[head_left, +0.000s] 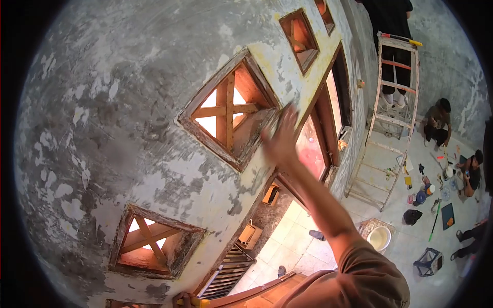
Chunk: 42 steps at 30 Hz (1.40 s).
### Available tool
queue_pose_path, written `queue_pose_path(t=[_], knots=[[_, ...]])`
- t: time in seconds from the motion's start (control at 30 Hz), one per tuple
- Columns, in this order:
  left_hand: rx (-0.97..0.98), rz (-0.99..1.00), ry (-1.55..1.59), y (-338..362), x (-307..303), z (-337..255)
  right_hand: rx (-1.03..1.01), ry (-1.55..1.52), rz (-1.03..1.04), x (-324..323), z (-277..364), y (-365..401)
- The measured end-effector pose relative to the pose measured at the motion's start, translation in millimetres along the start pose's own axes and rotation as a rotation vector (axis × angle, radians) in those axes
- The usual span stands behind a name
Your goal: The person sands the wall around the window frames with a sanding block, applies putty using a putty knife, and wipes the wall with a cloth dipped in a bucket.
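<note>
My right hand (283, 134), smeared by motion, lies flat with fingers stretched out against the patchy grey-and-white wall (169, 174). It is at the right corner of a diamond-shaped window opening (250, 57) with crossed wooden bars, beside the brown door frame (319, 105). Anything under the palm is hidden. At the bottom edge my left hand (184, 299), partly cut off, is closed by the top of a wooden door (267, 291). A yellow object (200, 303) shows at its fingers; its kind is not clear.
Another barred opening (126, 218) is lower left. A paint-marked ladder (377, 110) stands right, with a person in dark clothes (390, 20) at its top. Two people (437, 120) sit among tools on the floor. A white bucket (379, 238) stands below my arm.
</note>
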State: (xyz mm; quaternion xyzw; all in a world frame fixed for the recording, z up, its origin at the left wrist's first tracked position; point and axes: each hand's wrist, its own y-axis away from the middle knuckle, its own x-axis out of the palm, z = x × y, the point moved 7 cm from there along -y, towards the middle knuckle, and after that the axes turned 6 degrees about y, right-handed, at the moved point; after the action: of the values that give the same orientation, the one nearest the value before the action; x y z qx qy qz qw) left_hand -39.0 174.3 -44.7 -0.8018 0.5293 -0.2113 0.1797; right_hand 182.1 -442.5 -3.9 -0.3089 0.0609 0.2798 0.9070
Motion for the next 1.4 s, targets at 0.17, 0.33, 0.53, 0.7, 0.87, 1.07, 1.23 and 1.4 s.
queue_pose_path(t=[0.17, 0.33, 0.53, 0.7, 0.87, 1.07, 1.23, 1.4], knots=[[0.073, -0.029, -0.164, 1.9, -14.7, -1.3, 0.068, 0.118, 0.029, 23.3, 15.4, 34.8], [0.010, 0.036, -0.016, -12.9, 2.0, 5.6, -0.375, 0.070, 0.362, 24.5, 67.7, 141.9], [-0.026, -0.030, -0.127, 3.4, 2.9, -5.1, 0.100, -0.176, 0.011, 4.4, -14.3, -13.1], [0.031, -0.001, -0.119, -10.8, -5.8, 11.6, -0.180, 0.004, 0.386, 10.2, 77.6, 136.3], [0.153, -0.009, -0.149, 1.2, 14.8, -15.3, -0.101, -0.018, 0.014, 13.9, -3.2, 19.5], [0.001, -0.017, -0.057, -2.7, -18.3, 11.1, -0.014, 0.178, 0.126, 18.5, 27.6, 43.1], [0.175, -0.122, -0.236, -4.5, 0.4, -4.7, -0.149, 0.147, 0.314, 9.2, 51.9, 89.9], [-0.077, -0.162, -0.320, 3.6, -15.4, -0.1, 0.040, -0.044, 0.095, 17.3, -17.2, -25.8]])
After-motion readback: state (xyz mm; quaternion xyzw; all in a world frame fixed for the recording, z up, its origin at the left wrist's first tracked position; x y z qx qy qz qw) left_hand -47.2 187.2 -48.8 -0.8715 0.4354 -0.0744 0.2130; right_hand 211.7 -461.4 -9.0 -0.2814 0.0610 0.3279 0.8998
